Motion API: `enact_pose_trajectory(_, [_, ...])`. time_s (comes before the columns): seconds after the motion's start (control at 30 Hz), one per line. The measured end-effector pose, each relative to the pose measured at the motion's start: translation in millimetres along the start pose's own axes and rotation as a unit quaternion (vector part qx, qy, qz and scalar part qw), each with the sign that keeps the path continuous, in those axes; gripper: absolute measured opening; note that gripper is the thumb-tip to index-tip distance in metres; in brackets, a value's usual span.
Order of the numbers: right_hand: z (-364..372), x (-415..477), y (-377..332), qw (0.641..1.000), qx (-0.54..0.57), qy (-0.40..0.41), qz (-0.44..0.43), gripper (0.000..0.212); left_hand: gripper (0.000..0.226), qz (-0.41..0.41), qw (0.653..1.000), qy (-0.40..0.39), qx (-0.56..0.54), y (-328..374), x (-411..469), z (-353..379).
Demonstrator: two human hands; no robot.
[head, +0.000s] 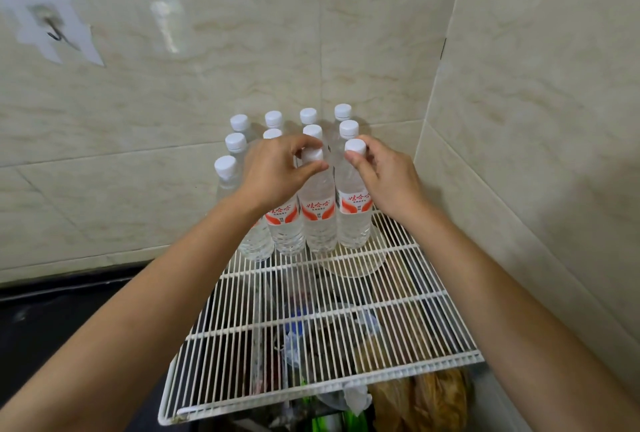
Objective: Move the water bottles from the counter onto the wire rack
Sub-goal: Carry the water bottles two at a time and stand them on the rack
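Note:
Several clear water bottles with white caps and red-and-white labels stand upright in rows at the far end of the white wire rack. My left hand grips the neck of a front-row bottle, fingers around its cap. My right hand holds the neck of the bottle to its right, at the row's right end, thumb under the cap. Both bottles rest on the rack.
Tiled walls close in behind and to the right, forming a corner. A dark counter lies to the left, below the rack. Under the rack sit bags and clutter. A wall hook hangs at upper left.

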State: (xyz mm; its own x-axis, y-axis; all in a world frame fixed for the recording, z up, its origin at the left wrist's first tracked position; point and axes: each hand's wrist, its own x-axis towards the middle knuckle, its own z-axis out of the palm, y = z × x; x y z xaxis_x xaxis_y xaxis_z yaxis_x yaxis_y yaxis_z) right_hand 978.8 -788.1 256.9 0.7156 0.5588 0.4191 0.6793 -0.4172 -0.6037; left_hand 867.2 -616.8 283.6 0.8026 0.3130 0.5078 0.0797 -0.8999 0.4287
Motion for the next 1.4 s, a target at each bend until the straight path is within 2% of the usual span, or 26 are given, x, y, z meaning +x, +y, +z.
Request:
enact_pose_trajectory(0.23, [-11.5,-8.2,-5.4,0.998,0.046,-0.010,0.034,0.050,0.046,0.035,0.999,-0.028,0.019,2.7,0.7,-7.0])
enact_pose_trajectory(0.3, [-22.4,-9.0,-9.1,0.999,0.039,0.011,0.029,0.060,0.046,0.054,0.998,0.027,0.031,4.0,-3.1,-15.5])
enact_pose_trajectory(0.37, [-34.1,-10.3,-13.7,0.998,0.023,0.054,0.017,0.064,0.043,0.060,0.991,0.114,0.041,5.4,-12.1,-26.3])
enact_pose_trajectory(0.43, [-40.8,-16.2,-17.5,0.995,-0.003,0.100,-0.009,0.061,0.039,0.071,0.977,0.194,0.058,7.1,-27.6,-35.5])
enact_pose_trajectory(0.5, [-39.9,-26.6,-22.4,0.989,-0.018,0.137,-0.043,0.056,0.038,0.074,0.967,0.235,0.071,5.7,-50.0,-40.6])
enact_pose_trajectory(0.57, [-30.1,-37.3,-28.2,0.984,-0.009,0.165,-0.072,0.053,0.044,0.057,0.968,0.223,0.102,1.4,-77.8,-43.1])
enact_pose_trajectory(0.63, [-12.4,-46.9,-34.6,0.979,-0.003,0.173,-0.104,0.056,0.057,0.019,0.972,0.174,0.157,-5.5,-111.3,-45.3])
enact_pose_trajectory(0.77, [32.7,-63.9,-55.5,0.975,-0.004,0.118,-0.188,0.063,0.074,-0.121,0.959,0.079,0.245,-23.9,-182.3,-59.7])
enact_pose_trajectory(0.9, [85.3,-84.1,-85.9,0.974,0.019,0.026,-0.222,0.067,0.074,-0.222,0.922,0.058,0.311,-39.0,-250.3,-93.7])
enact_pose_trajectory(1.17, [171.6,-148.4,-212.8,0.935,0.080,-0.094,-0.333,0.068,0.073,-0.352,0.855,0.106,0.365,-54.6,-377.2,-187.2])
enact_pose_trajectory(1.4, [257.9,-233.0,-371.4,0.902,0.111,-0.131,-0.397,0.070,0.073,-0.433,0.808,0.152,0.368,-91.0,-514.4,-307.0])
